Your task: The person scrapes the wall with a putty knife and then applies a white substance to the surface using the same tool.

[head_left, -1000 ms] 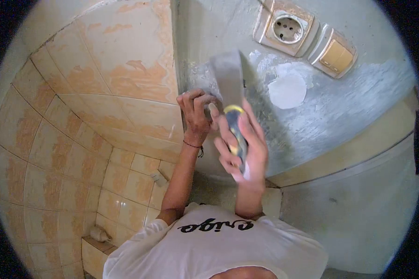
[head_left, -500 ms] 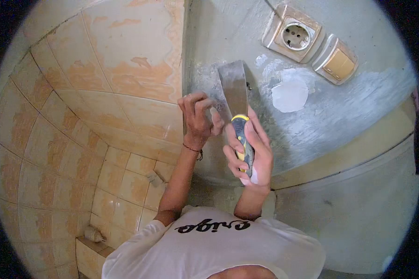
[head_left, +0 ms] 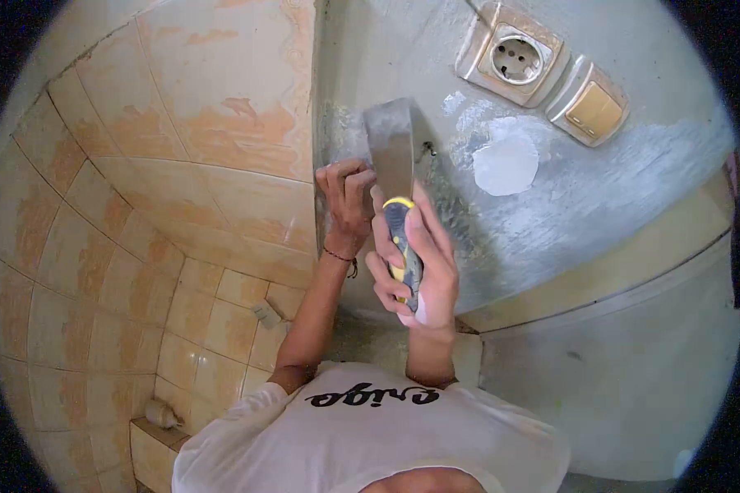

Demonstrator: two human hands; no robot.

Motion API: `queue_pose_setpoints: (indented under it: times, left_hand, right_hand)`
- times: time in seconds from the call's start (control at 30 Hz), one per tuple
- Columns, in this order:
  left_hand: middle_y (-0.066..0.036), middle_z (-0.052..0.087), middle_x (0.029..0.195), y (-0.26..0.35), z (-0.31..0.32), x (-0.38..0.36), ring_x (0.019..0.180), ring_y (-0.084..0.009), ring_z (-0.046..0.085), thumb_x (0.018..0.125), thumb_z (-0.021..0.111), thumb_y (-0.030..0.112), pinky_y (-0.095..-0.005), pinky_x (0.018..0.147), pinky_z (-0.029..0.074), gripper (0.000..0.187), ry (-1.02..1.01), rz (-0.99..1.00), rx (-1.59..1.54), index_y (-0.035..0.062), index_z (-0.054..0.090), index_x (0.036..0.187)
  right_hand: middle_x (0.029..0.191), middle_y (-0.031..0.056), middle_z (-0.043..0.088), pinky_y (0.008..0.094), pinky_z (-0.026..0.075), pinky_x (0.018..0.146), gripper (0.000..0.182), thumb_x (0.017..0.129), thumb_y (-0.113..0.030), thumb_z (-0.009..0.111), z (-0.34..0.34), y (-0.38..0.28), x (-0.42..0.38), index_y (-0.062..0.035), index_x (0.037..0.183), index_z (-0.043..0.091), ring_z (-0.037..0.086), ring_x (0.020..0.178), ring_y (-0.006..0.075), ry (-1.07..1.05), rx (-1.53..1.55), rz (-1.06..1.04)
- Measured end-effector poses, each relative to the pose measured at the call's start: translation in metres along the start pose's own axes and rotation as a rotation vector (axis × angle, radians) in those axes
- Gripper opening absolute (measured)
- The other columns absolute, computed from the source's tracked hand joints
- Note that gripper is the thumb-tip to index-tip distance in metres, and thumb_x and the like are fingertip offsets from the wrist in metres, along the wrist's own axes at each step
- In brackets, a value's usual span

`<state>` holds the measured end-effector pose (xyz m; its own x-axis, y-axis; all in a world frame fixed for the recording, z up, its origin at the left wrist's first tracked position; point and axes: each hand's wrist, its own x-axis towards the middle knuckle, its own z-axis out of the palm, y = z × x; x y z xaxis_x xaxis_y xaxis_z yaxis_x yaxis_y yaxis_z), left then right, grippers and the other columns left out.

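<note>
My right hand (head_left: 418,267) grips the yellow and dark handle of a putty knife (head_left: 393,156). Its wide metal blade points up and lies against the grey plastered wall (head_left: 567,205), close to the corner with the tiled wall. My left hand (head_left: 347,201) is curled just left of the blade at the wall corner, fingers bent, holding something small that I cannot make out. A thin bracelet circles the left wrist.
A white filler patch (head_left: 506,164) sits on the grey wall right of the blade. Above it are a socket (head_left: 514,48) and a light switch (head_left: 592,100). Beige and orange tiles (head_left: 181,164) cover the left wall. A small ledge (head_left: 160,415) lies at lower left.
The putty knife and my right hand have shifted a little left toward the corner since half a second ago. My left hand stays at the corner, fingers more curled.
</note>
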<state>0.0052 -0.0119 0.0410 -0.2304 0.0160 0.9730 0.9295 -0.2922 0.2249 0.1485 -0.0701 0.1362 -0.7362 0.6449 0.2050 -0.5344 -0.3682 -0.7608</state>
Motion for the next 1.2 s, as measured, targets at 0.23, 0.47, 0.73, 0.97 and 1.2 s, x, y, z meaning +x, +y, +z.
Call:
queue_pose_setpoints:
  times: [0.23,0.47,0.73,0.97,1.2]
  left_hand:
    - [-0.012,0.054,0.096,0.002,-0.006,0.003,0.093,-0.0290,0.049,0.080,0.060,0.015,-0.0417,0.083,0.037,0.018,-0.025,-0.023,-0.028,0.0075,0.054,0.095]
    - [-0.012,0.054,0.096,-0.003,-0.006,0.001,0.093,-0.0285,0.048,0.082,0.059,0.022,-0.0414,0.083,0.036,0.019,-0.043,0.004,-0.036,0.0091,0.054,0.096]
    - [-0.011,0.053,0.095,-0.011,-0.005,-0.018,0.092,-0.0273,0.048,0.088,0.053,0.035,-0.0422,0.083,0.035,0.026,0.011,0.019,-0.071,0.0099,0.054,0.093]
    - [-0.012,0.052,0.093,-0.020,-0.014,-0.026,0.092,-0.0260,0.047,0.087,0.049,0.049,-0.0401,0.078,0.038,0.039,0.050,0.054,-0.043,0.0104,0.054,0.091]
    - [-0.012,0.050,0.093,-0.022,-0.043,-0.054,0.092,-0.0270,0.047,0.080,0.051,0.055,-0.0397,0.077,0.039,0.046,0.029,-0.010,0.039,0.0104,0.054,0.091]
  right_hand:
    - [0.068,0.0036,0.036,0.0175,0.025,0.025,0.051,0.103,-0.025,0.035,-0.003,-0.005,-0.002,-0.0144,0.149,0.018,0.030,0.039,0.0068,0.011,-0.006,-0.007]
    - [0.069,0.0040,0.035,0.0182,0.029,0.024,0.050,0.103,-0.023,0.032,-0.011,-0.011,-0.007,-0.0150,0.150,0.017,0.030,0.038,0.0079,-0.057,-0.002,-0.034]
    - [0.070,0.0040,0.036,0.0177,0.027,0.025,0.049,0.103,-0.024,0.032,-0.024,0.005,-0.003,-0.0150,0.149,0.019,0.030,0.039,0.0068,-0.069,-0.012,-0.038]
    - [0.069,0.0038,0.036,0.0187,0.025,0.026,0.050,0.103,-0.024,0.035,-0.030,0.003,-0.001,-0.0161,0.149,0.020,0.030,0.039,0.0074,-0.140,0.057,-0.051]
    - [0.070,0.0039,0.036,0.0179,0.025,0.026,0.050,0.102,-0.024,0.036,-0.036,0.006,-0.010,-0.0167,0.149,0.021,0.029,0.039,0.0069,-0.032,0.063,0.052]
